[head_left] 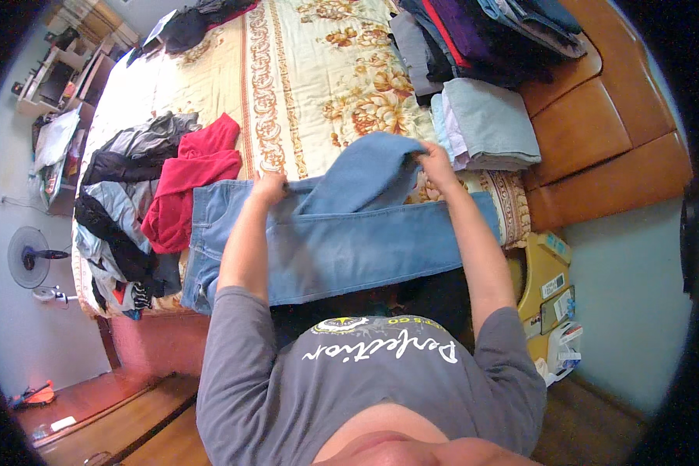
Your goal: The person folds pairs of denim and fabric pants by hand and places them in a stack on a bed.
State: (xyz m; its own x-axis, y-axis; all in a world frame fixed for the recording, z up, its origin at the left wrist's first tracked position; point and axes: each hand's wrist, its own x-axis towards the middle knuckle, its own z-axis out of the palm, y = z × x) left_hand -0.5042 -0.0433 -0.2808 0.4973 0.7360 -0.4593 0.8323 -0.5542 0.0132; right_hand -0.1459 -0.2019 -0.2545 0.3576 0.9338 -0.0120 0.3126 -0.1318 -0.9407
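Note:
A pair of blue jeans [373, 245] lies across the near edge of the bed, its waistband to the left and its legs running right. My right hand [436, 165] grips the far leg and holds it raised, so that it bends up off the bed. At the far edge of the jeans, nearer the waist, my left hand [270, 189] is closed on the denim; its fingertips are partly hidden. Just left of the waistband lies a crumpled red garment [180, 186].
A patterned bedspread [295, 101] covers the bed. Loose clothes [124, 210] are heaped at left. Folded light towels or clothes [489, 124] and a dark folded stack [489, 39] sit at right, by the brown headboard [606, 163]. A fan [29, 256] stands at far left.

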